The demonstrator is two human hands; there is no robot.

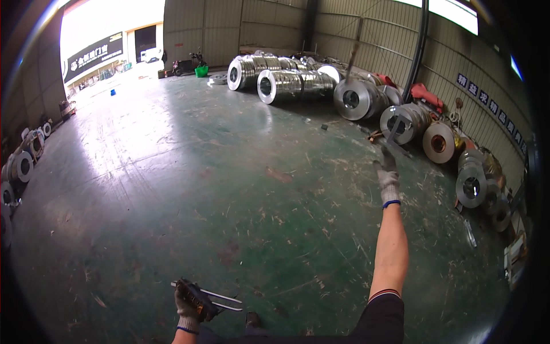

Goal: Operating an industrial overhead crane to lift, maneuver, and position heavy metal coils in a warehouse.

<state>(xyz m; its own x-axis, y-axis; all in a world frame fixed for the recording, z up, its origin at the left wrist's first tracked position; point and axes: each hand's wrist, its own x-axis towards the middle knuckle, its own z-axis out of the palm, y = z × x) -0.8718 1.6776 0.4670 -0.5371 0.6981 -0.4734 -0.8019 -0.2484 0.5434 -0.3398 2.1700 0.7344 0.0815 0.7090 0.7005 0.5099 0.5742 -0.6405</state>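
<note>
My left hand (186, 307), in a grey-white knitted glove with a blue cuff, is closed around a black tool (199, 299) with two thin silvery bars sticking out to the right. It is low in the view, above the green floor. My right hand (388, 172) wears a similar glove with dark fingers. Its arm reaches far forward, the fingers stretched upward and the thumb apart. Just beyond the fingertips shows a grey angled bar (395, 129), in front of a metal coil (405, 123); whether the fingers touch it I cannot tell.
Shiny metal strip coils (298, 85) lie in rows at the back and along the right wall. More coils (24, 166) stand at the far left. A green bucket (201, 71) and a scooter (183, 66) are near the wide, bright doorway. A metal piece (470, 234) lies on the scratched green floor (229, 200).
</note>
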